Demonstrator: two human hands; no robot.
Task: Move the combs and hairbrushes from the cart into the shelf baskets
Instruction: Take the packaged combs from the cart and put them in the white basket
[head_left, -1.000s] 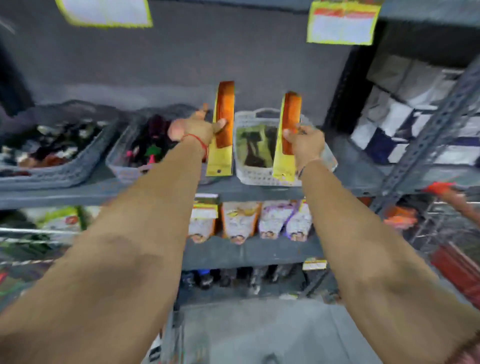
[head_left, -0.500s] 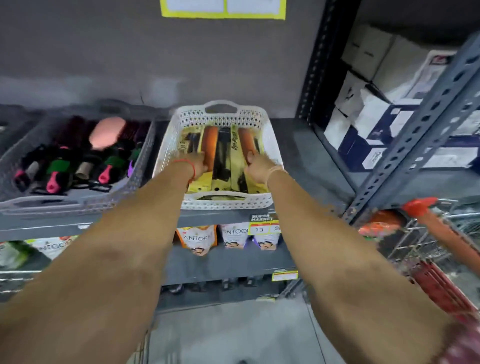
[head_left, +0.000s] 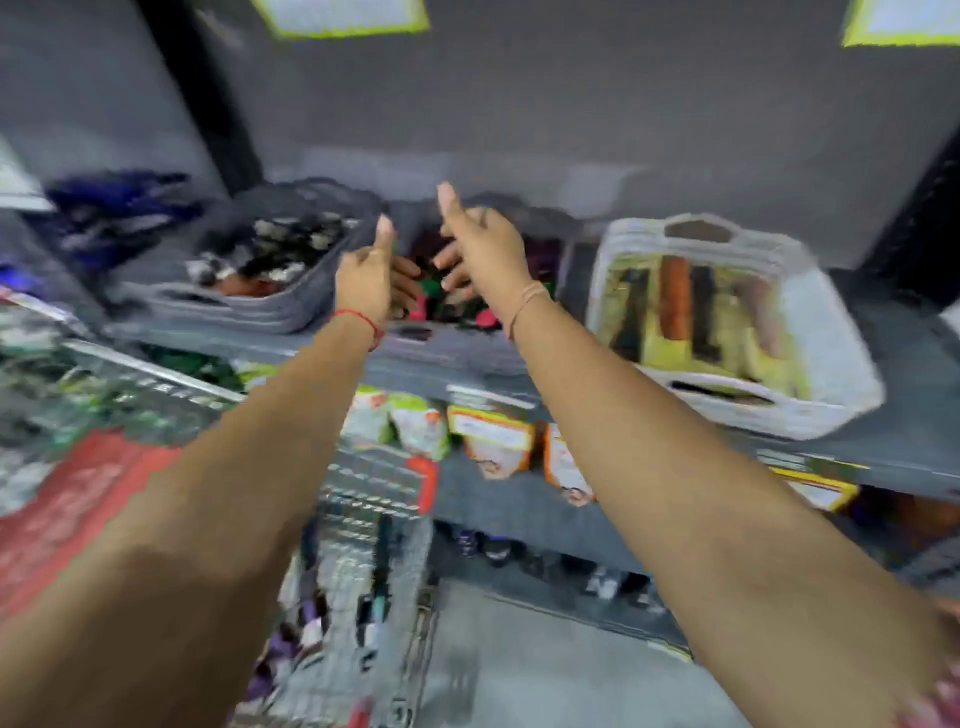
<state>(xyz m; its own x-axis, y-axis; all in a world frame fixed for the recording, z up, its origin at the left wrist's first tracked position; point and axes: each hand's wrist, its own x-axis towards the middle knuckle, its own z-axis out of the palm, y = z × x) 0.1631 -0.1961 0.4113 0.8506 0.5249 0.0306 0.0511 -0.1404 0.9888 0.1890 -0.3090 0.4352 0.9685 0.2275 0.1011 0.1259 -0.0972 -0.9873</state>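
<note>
Since a moment ago we have left the white basket, combs inside; our left hand and right hand reach open and empty over the middle grey basket.

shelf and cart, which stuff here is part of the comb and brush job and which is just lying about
Part of the job:
- white basket of packaged combs
- middle grey basket, both hands reaching in
- left grey basket
- wire cart

Just lying about:
- pouches on the lower shelf
- yellow-edged wall signs
</note>
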